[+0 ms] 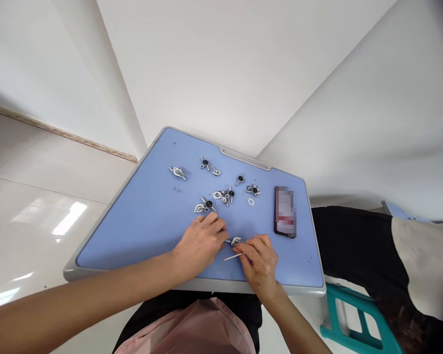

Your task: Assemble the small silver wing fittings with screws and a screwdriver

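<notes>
Near the front edge of the blue tabletop, a small silver metal fitting (237, 241) with an oval flange lies between my hands. My right hand (259, 260) is closed, with its thumb and fingertips at the fitting's right side. A thin metal rod (233, 256), its tip pointing left, sticks out from that hand; its other end is hidden. My left hand (204, 238) is curled beside the fitting's left end, and its fingertips are partly hidden. Just beyond the left hand sits a fitting with a black round cap (208, 203), next to a flanged piece (199, 208).
Several similar metal parts are spread over the far half of the table (133, 231), including a flanged fitting (177, 171) and a loose oval plate (251, 201). A phone (285, 211) lies at right. Beyond stand a teal stool (358, 314) and a person's dark-clothed leg (350, 241).
</notes>
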Motion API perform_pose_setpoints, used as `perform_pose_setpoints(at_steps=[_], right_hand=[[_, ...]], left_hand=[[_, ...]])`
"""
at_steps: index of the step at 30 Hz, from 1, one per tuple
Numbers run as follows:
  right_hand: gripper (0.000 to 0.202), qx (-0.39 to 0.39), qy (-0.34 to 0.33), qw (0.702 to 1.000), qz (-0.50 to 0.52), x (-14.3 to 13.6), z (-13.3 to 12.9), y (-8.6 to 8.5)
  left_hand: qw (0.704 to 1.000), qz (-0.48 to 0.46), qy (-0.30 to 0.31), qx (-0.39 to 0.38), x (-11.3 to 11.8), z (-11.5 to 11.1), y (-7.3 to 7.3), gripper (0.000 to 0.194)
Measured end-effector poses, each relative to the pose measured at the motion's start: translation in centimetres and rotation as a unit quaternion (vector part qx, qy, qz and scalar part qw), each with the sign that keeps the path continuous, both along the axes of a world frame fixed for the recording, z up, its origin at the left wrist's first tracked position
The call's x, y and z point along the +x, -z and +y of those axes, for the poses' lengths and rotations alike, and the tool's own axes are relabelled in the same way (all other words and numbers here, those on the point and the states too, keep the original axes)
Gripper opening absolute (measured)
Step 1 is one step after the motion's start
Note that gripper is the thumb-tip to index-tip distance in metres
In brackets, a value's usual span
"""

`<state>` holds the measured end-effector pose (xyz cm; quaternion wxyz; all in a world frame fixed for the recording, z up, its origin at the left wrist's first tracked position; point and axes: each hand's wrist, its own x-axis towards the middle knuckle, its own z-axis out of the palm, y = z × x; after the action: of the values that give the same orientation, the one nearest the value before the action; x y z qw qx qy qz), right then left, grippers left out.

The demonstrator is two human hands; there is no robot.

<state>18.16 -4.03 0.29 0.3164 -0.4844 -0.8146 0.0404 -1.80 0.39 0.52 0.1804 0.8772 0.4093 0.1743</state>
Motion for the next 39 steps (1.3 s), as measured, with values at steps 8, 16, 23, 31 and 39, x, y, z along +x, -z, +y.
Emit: perform_pose_setpoints(at_steps=[8,16,23,31,39], right_hand=[[0.017,-0.027,-0.022,0.998,-0.044,-0.3,0.7,-0.9],[0.019,-0.043,-0.044,0.992,-0.109,-0.8,1.4,-2.5],[0.014,-0.032,-0.061,0.979,-0.189,-1.0,2.1,-2.8],[0.036,-0.127,-0.033,0.982,-0.133,1.3,0.4,-4.9],[0.029,-0.108,-0.045,0.969,-0.219,3.4,-0.6,-6.7]], left_hand=[[0.999,-0.019,0.032,0.006,0.5,0.6,1.3,0.019],[0.999,-0.031,0.037,0.020,0.5,0.5,1.5,0.024],[0.998,-0.042,0.039,0.035,0.5,0.4,1.9,0.022],[0.997,-0.057,0.025,0.033,0.2,0.3,1.7,0.023],[0.998,-0.054,0.014,0.017,0.2,-0.2,1.0,0.010]])
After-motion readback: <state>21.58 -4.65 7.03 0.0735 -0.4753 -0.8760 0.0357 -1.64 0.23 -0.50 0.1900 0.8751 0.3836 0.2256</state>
